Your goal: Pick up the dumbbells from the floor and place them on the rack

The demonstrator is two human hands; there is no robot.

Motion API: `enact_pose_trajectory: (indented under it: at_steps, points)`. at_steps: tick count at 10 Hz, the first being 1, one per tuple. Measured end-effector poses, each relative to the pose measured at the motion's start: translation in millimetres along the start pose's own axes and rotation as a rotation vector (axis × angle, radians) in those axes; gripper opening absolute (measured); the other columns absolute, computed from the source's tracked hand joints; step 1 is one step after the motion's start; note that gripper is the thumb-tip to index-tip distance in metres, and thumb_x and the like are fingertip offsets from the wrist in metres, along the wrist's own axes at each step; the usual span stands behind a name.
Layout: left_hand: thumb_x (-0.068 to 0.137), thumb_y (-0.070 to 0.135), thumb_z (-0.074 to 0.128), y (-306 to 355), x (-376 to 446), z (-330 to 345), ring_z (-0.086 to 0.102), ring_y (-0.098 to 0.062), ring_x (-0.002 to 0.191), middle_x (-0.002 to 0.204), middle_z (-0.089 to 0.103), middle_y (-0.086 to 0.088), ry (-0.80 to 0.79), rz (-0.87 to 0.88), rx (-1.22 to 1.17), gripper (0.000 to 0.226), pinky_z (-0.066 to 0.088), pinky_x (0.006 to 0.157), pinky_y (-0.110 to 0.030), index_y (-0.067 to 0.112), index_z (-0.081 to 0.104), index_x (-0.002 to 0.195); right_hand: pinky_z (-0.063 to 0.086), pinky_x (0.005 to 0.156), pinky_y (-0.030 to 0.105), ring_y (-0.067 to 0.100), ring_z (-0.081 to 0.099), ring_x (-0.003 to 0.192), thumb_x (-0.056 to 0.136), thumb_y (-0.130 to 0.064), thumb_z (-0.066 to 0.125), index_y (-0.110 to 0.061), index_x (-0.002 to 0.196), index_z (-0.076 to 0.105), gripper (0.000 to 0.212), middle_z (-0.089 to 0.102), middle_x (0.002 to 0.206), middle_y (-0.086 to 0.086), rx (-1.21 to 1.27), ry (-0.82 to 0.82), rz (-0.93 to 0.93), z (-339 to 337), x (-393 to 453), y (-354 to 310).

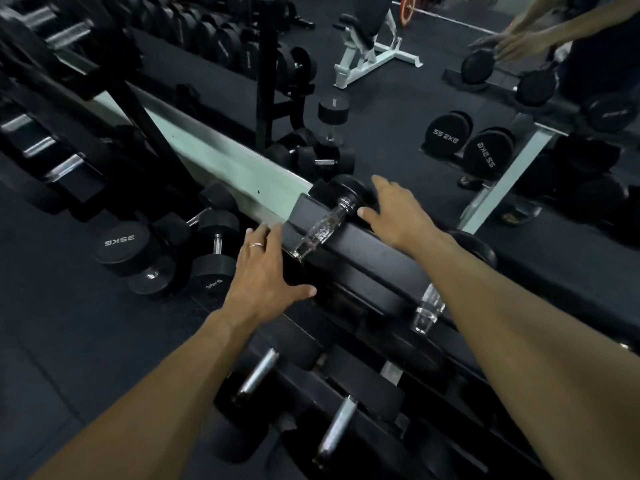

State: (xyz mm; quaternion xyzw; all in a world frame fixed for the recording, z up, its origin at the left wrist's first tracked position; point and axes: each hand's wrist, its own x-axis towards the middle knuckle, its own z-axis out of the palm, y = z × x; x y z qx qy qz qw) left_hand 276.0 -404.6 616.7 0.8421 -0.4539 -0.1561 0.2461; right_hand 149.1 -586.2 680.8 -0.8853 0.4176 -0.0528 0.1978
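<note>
On the top tier of the long black steel rack lay a black round-headed dumbbell with a knurled chrome handle, flanked by the left hand and right hand, both spread-fingered, gripping nothing.

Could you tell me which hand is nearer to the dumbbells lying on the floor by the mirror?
Left. The left hand hovers open at the rack's left end, just right of the floor dumbbells. The right hand is farther right, at the racked dumbbell's far head.
</note>
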Motion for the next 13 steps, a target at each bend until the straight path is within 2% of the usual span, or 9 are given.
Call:
enact_pose_trajectory:
  at_steps: [1,2,4,7,8,10,11,12,13]
  points:
    - [0.066,0.047,0.085,-13.1,17.3,-1.2,0.025,-0.031,0.143,0.155,0.022,-0.016,-0.159,-0.037,-0.036,0.118,0.027,0.116,-0.041,0.012,0.012,0.152,0.045,0.085,0.040,0.034,0.055,0.108,0.094,-0.027,0.059,-0.008,0.124,0.047,0.037,0.059,0.120,0.017,-0.023,-0.017,0.049,8.2,16.9,1.6]
    - [0.062,0.053,0.084,-19.7,21.5,-0.8,0.038,-0.030,0.135,0.150,0.031,-0.013,-0.185,-0.033,-0.083,0.113,0.036,0.110,-0.040,0.019,0.020,0.149,0.042,0.076,0.036,0.032,0.057,0.094,0.094,-0.023,0.059,-0.007,0.111,0.052,0.024,0.062,0.105,0.015,-0.034,0.014,0.047,18.3,26.4,7.9]
    - [0.068,0.047,0.083,-12.4,15.9,7.6,0.037,-0.026,0.135,0.150,0.031,-0.010,-0.122,-0.074,-0.167,0.107,0.032,0.105,-0.031,0.020,0.019,0.149,0.048,0.080,0.044,0.035,0.059,0.091,0.094,-0.020,0.058,-0.007,0.103,0.055,0.016,0.063,0.101,0.014,-0.086,0.046,-0.004,20.7,42.0,0.5]
    - [0.071,0.047,0.081,-8.5,18.2,7.8,0.038,-0.028,0.135,0.152,0.028,-0.012,-0.170,-0.108,-0.131,0.110,0.034,0.107,-0.036,0.017,0.012,0.152,0.046,0.079,0.040,0.032,0.059,0.091,0.094,-0.020,0.058,-0.008,0.102,0.057,0.015,0.064,0.098,0.011,-0.119,0.067,-0.048,21.0,46.5,0.7]
    - [0.069,0.049,0.081,-9.5,21.4,7.1,0.055,-0.030,0.120,0.150,0.031,-0.014,-0.175,-0.107,-0.099,0.110,0.040,0.107,-0.040,0.017,0.015,0.151,0.046,0.080,0.041,0.031,0.060,0.090,0.093,-0.021,0.059,-0.009,0.101,0.057,0.014,0.065,0.098,0.010,-0.097,0.079,-0.015,23.4,47.2,1.1]
    - [0.062,0.055,0.081,-13.7,25.1,10.1,0.063,-0.030,0.105,0.139,0.044,-0.009,-0.174,-0.110,-0.105,0.097,0.049,0.096,-0.046,0.018,0.033,0.138,0.046,0.078,0.040,0.031,0.059,0.091,0.094,-0.023,0.058,-0.010,0.104,0.057,0.017,0.064,0.100,0.011,-0.103,0.077,-0.007,24.7,49.8,3.2]
    - [0.061,0.055,0.082,-16.3,26.8,9.0,0.057,-0.030,0.114,0.138,0.047,-0.008,-0.194,-0.106,-0.111,0.096,0.046,0.099,-0.043,0.020,0.035,0.137,0.047,0.075,0.039,0.029,0.056,0.089,0.095,-0.024,0.057,-0.011,0.110,0.056,0.020,0.063,0.104,0.012,-0.073,-0.013,0.044,18.3,51.5,2.7]
    - [0.066,0.050,0.083,-7.2,20.0,4.8,0.018,-0.028,0.146,0.159,0.016,-0.015,-0.199,-0.105,-0.133,0.116,0.026,0.116,-0.039,0.016,0.013,0.152,0.044,0.090,0.041,0.036,0.053,0.113,0.094,-0.027,0.057,-0.012,0.135,0.041,0.047,0.053,0.126,0.018,-0.065,-0.106,0.033,5.4,37.1,-2.0]
    - [0.075,0.044,0.079,1.6,7.0,-17.4,-0.002,-0.018,0.149,0.162,-0.010,-0.006,-0.053,-0.034,-0.155,0.111,0.010,0.118,-0.032,0.016,0.007,0.154,0.037,0.108,0.039,0.033,0.044,0.130,0.091,-0.033,0.060,-0.012,0.148,0.030,0.067,0.045,0.143,0.017,0.006,0.058,-0.022,-24.3,-0.4,1.0]
